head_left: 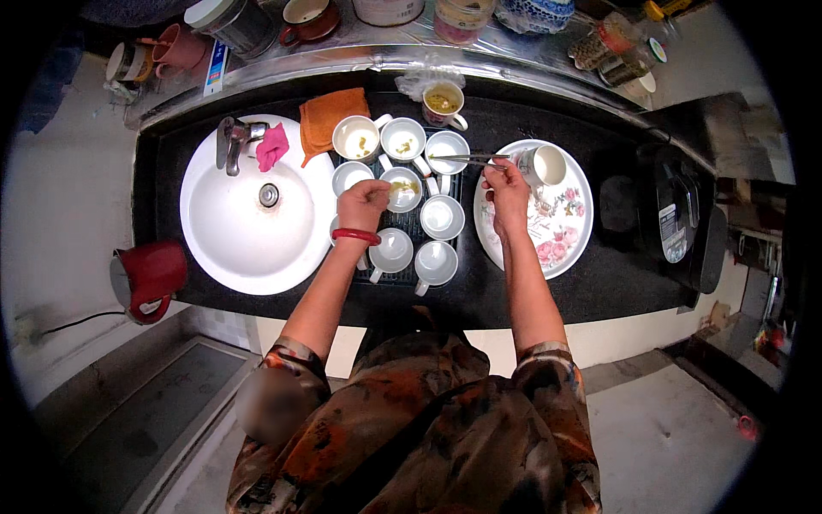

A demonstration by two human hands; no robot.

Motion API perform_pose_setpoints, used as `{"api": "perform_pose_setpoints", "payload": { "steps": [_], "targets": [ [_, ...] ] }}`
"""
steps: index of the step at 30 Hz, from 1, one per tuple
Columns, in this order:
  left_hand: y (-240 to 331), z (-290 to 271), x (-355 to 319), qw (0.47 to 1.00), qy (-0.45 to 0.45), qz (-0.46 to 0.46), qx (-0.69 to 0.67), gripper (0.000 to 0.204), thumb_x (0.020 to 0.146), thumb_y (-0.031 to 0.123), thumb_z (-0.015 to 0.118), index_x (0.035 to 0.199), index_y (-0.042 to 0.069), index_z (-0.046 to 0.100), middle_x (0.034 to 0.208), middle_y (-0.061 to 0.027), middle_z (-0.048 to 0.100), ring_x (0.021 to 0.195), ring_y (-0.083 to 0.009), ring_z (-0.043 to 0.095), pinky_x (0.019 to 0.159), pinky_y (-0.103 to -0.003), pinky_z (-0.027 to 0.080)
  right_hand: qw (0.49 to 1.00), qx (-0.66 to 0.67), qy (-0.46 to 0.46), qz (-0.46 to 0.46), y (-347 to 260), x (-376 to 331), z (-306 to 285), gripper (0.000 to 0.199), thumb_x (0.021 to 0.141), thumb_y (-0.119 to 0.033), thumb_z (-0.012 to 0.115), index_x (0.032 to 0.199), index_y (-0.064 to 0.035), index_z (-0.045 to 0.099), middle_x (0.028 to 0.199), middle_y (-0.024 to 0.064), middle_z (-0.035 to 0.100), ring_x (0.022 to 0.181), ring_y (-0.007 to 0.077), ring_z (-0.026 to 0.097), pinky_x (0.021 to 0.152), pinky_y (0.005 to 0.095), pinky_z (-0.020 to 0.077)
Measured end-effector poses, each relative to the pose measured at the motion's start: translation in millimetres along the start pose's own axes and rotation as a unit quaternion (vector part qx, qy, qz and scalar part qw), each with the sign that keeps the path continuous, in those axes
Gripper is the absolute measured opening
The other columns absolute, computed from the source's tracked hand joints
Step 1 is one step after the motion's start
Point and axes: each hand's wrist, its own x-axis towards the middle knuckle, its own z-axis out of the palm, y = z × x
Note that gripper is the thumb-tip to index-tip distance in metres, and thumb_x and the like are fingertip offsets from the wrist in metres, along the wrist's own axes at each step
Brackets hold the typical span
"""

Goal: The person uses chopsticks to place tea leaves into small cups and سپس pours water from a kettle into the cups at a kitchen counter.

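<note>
My right hand (508, 190) grips metal tweezers (469, 159), whose tips point left over a white cup (447, 164) in the back row. My left hand (363, 206), with a red bangle (356, 235) at its wrist, has its fingers pinched together beside a middle white cup (401, 199) holding yellow-green bits. What the pinch holds, if anything, is hidden. Similar bits lie in two back cups, a white one (349, 128) and another (396, 128). Empty-looking white cups (443, 218) stand nearer me on a dark rack. Behind them, a patterned mug (443, 101) contains yellowish bits.
A white sink (231, 248) with a tap and pink cloth (272, 147) is left. An orange cloth (330, 120) lies behind the cups. A floral tray (505, 231) bears a white cup (548, 165). A red kettle (156, 272) and black appliance (676, 206) flank the counter.
</note>
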Motion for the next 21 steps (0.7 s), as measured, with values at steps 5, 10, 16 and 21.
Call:
{"api": "perform_pose_setpoints", "payload": {
  "steps": [5, 10, 16, 21],
  "targets": [
    [14, -8, -4, 0.987, -0.006, -0.108, -0.12, 0.012, 0.073, -0.002, 0.059, 0.084, 0.001, 0.062, 0.069, -0.0041, 0.061, 0.06, -0.0104, 0.055, 0.055, -0.022, 0.046, 1.0, 0.021, -0.015, -0.002, -5, 8, 7, 0.036, 0.076, -0.012, 0.061, 0.11, -0.0038, 0.05, 0.072, -0.0015, 0.053, 0.061, 0.0052, 0.046, 0.048, 0.0181, 0.0338],
    [15, -8, -19, 0.963, -0.062, -0.142, -0.22, 0.015, 0.076, -0.001, 0.057, 0.091, -0.001, 0.059, 0.077, -0.0076, 0.061, 0.066, -0.0125, 0.058, 0.061, -0.023, 0.047, 0.999, -0.011, -0.006, -0.031, -6, 15, 11, 0.024, 0.076, -0.013, 0.061, 0.098, -0.004, 0.057, 0.074, -0.0006, 0.055, 0.064, 0.0066, 0.05, 0.05, 0.0182, 0.0377],
    [12, 37, -44, 0.986, -0.107, 0.124, 0.03, 0.016, 0.076, 0.002, 0.054, 0.092, 0.004, 0.06, 0.082, -0.0114, 0.062, 0.072, -0.0192, 0.06, 0.064, -0.028, 0.048, 0.998, -0.014, -0.045, -0.037, -6, 19, 15, 0.014, 0.078, -0.015, 0.059, 0.085, -0.003, 0.059, 0.076, 0.002, 0.057, 0.065, 0.0077, 0.053, 0.053, 0.0197, 0.0432],
    [43, 59, -51, 0.906, -0.13, 0.252, 0.313, 0.028, 0.072, 0.002, 0.047, 0.098, 0.007, 0.058, 0.074, -0.0111, 0.059, 0.072, -0.0261, 0.055, 0.064, -0.037, 0.046, 0.996, -0.017, 0.004, -0.083, -8, 15, 8, 0.02, 0.082, -0.019, 0.055, 0.09, -0.0014, 0.059, 0.075, 0.0035, 0.057, 0.061, 0.0088, 0.054, 0.052, 0.0201, 0.0441]
  ]
}}
